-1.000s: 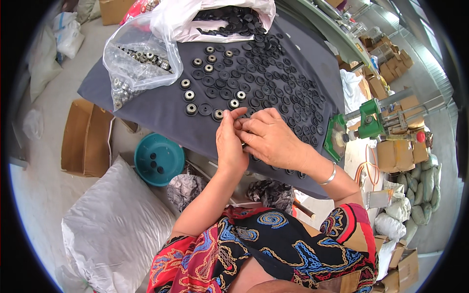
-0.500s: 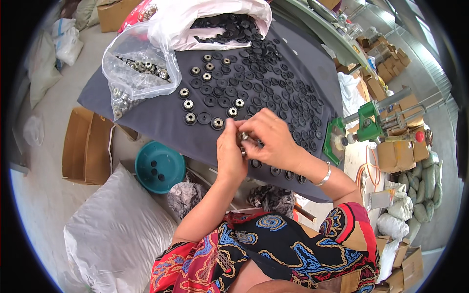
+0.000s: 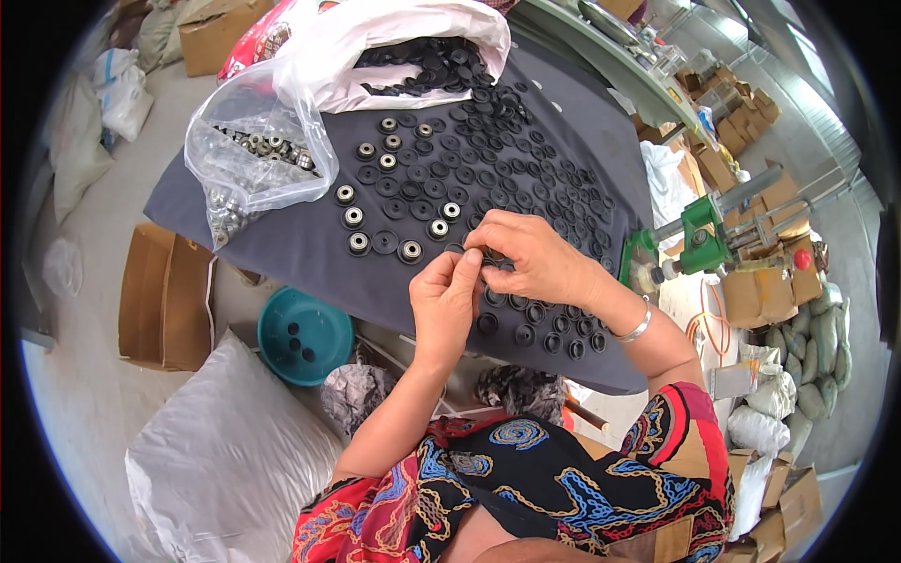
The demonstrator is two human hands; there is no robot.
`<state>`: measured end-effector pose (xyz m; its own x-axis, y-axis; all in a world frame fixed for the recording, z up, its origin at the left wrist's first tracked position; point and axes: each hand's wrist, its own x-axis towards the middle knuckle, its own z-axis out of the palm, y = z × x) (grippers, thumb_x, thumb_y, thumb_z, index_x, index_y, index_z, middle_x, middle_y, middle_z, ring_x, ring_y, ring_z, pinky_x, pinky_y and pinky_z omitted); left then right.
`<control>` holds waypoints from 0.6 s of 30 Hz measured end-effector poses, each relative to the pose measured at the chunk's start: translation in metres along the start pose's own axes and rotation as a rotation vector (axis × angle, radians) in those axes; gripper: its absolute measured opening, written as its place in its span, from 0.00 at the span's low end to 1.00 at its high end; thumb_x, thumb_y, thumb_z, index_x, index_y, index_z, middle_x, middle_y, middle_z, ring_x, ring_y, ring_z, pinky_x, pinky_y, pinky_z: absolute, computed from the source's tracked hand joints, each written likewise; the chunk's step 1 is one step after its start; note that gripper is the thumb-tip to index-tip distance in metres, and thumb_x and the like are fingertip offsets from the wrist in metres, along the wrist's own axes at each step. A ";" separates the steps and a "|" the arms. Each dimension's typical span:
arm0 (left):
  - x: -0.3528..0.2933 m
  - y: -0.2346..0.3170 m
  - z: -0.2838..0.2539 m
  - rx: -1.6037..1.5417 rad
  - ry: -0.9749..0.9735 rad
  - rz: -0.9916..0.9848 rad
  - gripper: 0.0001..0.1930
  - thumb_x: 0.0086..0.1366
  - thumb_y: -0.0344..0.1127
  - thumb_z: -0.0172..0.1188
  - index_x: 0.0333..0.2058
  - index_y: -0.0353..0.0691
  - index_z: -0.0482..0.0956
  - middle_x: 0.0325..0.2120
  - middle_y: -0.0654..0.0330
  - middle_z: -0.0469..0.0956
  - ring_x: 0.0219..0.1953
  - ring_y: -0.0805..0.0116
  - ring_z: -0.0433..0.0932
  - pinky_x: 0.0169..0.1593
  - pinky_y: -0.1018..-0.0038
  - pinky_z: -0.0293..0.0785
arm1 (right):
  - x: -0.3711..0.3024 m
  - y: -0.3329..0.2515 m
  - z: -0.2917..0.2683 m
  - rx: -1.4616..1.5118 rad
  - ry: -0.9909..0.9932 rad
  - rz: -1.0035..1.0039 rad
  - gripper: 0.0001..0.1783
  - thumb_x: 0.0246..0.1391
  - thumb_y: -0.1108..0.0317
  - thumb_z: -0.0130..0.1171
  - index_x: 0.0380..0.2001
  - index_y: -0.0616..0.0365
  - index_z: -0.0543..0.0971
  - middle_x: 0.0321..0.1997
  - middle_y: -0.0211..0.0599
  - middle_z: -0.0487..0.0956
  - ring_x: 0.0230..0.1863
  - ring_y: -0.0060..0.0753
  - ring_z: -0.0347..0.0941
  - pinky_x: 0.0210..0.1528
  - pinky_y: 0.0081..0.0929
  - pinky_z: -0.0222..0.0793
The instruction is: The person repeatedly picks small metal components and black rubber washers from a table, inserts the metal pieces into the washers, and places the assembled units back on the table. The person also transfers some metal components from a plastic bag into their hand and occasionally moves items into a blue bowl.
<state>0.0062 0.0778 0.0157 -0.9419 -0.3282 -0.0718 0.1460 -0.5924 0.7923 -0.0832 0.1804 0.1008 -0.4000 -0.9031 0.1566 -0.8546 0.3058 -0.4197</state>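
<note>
My left hand (image 3: 445, 305) and my right hand (image 3: 537, 260) meet over the near part of the table, both with fingers closed and thumbs and fingertips pinched together. What lies between the fingertips is mostly covered by them. Just left of my hands a shiny metal bearing (image 3: 410, 250) sits in a round black part. Several more bearings stand in black parts farther left and back, each one seated in the middle. An unfilled black ring-shaped part (image 3: 385, 241) lies among them. Many other black parts (image 3: 525, 335) spread under and beyond my right hand.
A clear plastic bag (image 3: 298, 184) of bearings and a white sack (image 3: 328, 56) spilling black parts lie at the back of the cloth-covered table (image 3: 291, 274). A green metal press (image 3: 699, 235) stands right. Below left are a teal basin (image 3: 328, 361), a carton (image 3: 158, 305) and a stuffed sack (image 3: 230, 450).
Both hands stay together, but their fingers have shifted. The metal bearings seen between them earlier are now hidden. The whole view has moved slightly, so the table appears a little lower.
</note>
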 end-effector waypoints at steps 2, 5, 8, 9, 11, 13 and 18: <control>0.002 0.001 -0.001 -0.070 0.014 -0.012 0.16 0.68 0.40 0.54 0.24 0.37 0.73 0.15 0.68 0.69 0.14 0.84 0.61 0.16 0.84 0.56 | 0.008 0.001 -0.002 0.022 -0.065 0.002 0.12 0.40 0.72 0.59 0.32 0.62 0.76 0.29 0.40 0.72 0.32 0.43 0.72 0.34 0.34 0.70; 0.003 0.001 -0.003 -0.121 0.057 -0.022 0.16 0.69 0.43 0.50 0.28 0.37 0.75 0.17 0.66 0.70 0.14 0.81 0.64 0.16 0.84 0.55 | 0.026 0.008 -0.001 0.049 -0.078 -0.053 0.13 0.40 0.72 0.61 0.33 0.61 0.77 0.28 0.39 0.73 0.30 0.40 0.72 0.31 0.30 0.69; 0.000 0.003 -0.005 -0.103 0.021 -0.063 0.19 0.71 0.46 0.45 0.34 0.36 0.76 0.20 0.62 0.73 0.14 0.78 0.67 0.15 0.84 0.53 | 0.057 0.036 -0.001 0.080 0.113 0.027 0.11 0.43 0.72 0.61 0.34 0.61 0.78 0.27 0.34 0.74 0.26 0.27 0.72 0.29 0.24 0.68; -0.001 0.004 -0.005 -0.122 0.007 -0.086 0.19 0.71 0.46 0.45 0.35 0.36 0.76 0.20 0.62 0.73 0.14 0.78 0.67 0.15 0.84 0.53 | 0.071 0.050 0.000 0.044 0.179 0.089 0.11 0.43 0.71 0.61 0.33 0.61 0.79 0.27 0.34 0.74 0.27 0.24 0.72 0.30 0.23 0.68; -0.001 0.006 -0.003 -0.163 -0.033 -0.138 0.18 0.70 0.45 0.45 0.35 0.36 0.76 0.20 0.61 0.73 0.15 0.78 0.68 0.15 0.84 0.52 | 0.092 0.088 0.005 -0.031 0.227 0.182 0.12 0.42 0.71 0.61 0.34 0.63 0.80 0.28 0.36 0.75 0.27 0.28 0.72 0.31 0.24 0.69; 0.000 0.006 -0.003 -0.164 -0.048 -0.154 0.17 0.70 0.44 0.45 0.35 0.37 0.76 0.20 0.61 0.73 0.15 0.78 0.68 0.15 0.84 0.52 | 0.109 0.118 0.018 -0.088 0.246 0.213 0.13 0.41 0.71 0.61 0.33 0.64 0.80 0.29 0.41 0.76 0.29 0.35 0.74 0.33 0.28 0.70; 0.001 0.010 -0.008 -0.203 -0.046 -0.181 0.16 0.70 0.43 0.46 0.35 0.37 0.76 0.20 0.62 0.73 0.15 0.78 0.68 0.15 0.84 0.50 | 0.131 0.142 0.036 -0.109 0.209 0.282 0.14 0.38 0.71 0.60 0.32 0.66 0.80 0.29 0.53 0.79 0.35 0.49 0.77 0.38 0.35 0.71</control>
<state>0.0090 0.0661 0.0188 -0.9702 -0.1725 -0.1700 0.0272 -0.7752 0.6311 -0.2450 0.0942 0.0296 -0.6740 -0.7013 0.2323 -0.7272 0.5743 -0.3760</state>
